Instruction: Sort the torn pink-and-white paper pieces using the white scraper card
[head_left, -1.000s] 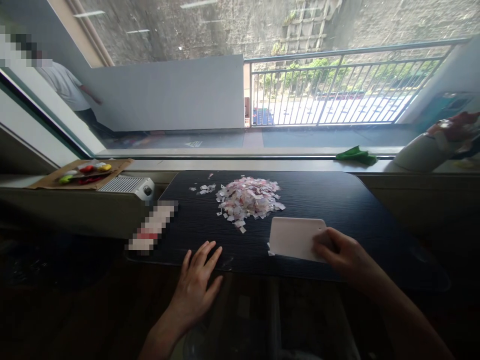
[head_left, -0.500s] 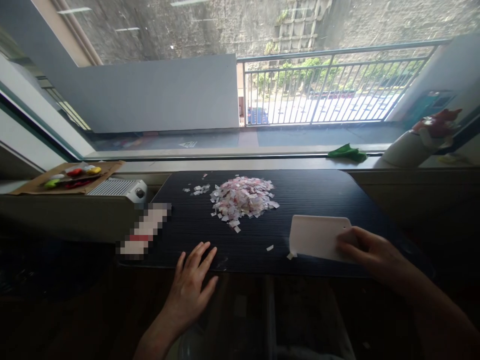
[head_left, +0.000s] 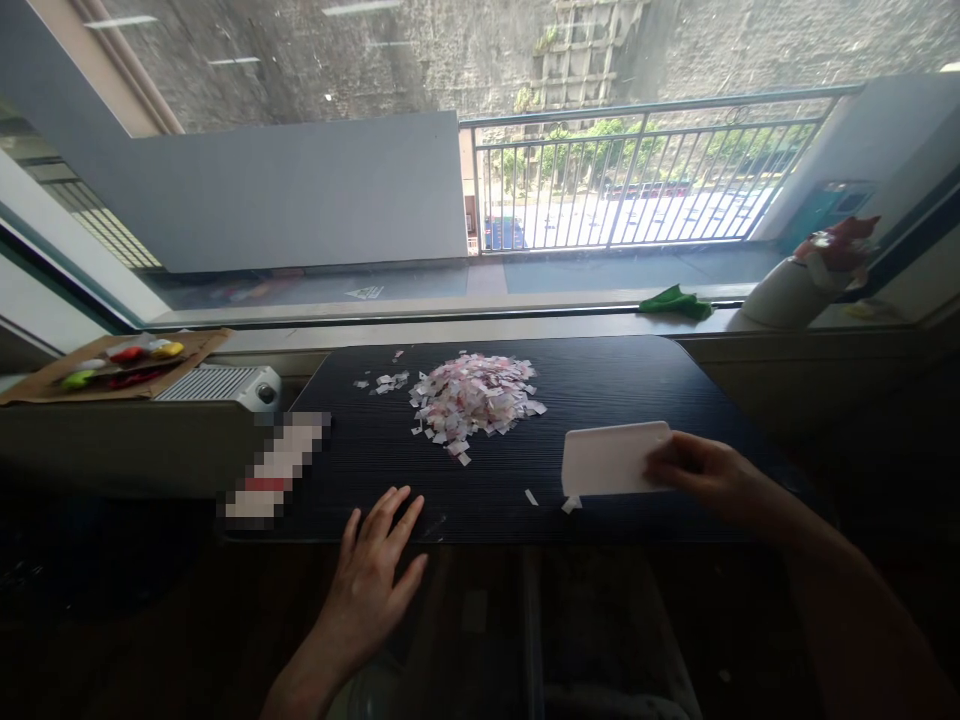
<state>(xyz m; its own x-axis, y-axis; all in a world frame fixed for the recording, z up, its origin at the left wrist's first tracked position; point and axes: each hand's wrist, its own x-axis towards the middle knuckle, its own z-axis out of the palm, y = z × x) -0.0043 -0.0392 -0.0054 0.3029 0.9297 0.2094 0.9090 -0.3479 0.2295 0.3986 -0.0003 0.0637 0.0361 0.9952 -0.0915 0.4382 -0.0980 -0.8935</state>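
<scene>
A heap of small pale and pinkish paper scraps [head_left: 474,398] lies on the dark tabletop [head_left: 637,385], with a few strays [head_left: 391,382] off its left side. My right hand [head_left: 694,465] grips a flat white plastic scraper [head_left: 609,460] by its right end, right of the heap. Two loose scraps are close to the scraper's lower left corner: one paper bit [head_left: 571,504] just under it, another scrap [head_left: 531,497] a little to the left. At the near edge of the table, my left hand [head_left: 379,560] rests with fingers spread, holding nothing.
A blurred-out pale strip [head_left: 277,470] lies along the table's left edge. Farther left are a white heater [head_left: 225,385] and a cardboard sheet [head_left: 191,350] bearing coloured items. Green cloth [head_left: 675,303] and a white figurine [head_left: 795,285] stand by the window behind the table.
The scraper in my right hand has lifted slightly and tilted. The small scrap left of it has turned. My left hand stays at the table edge, and the whole view has shifted slightly.
</scene>
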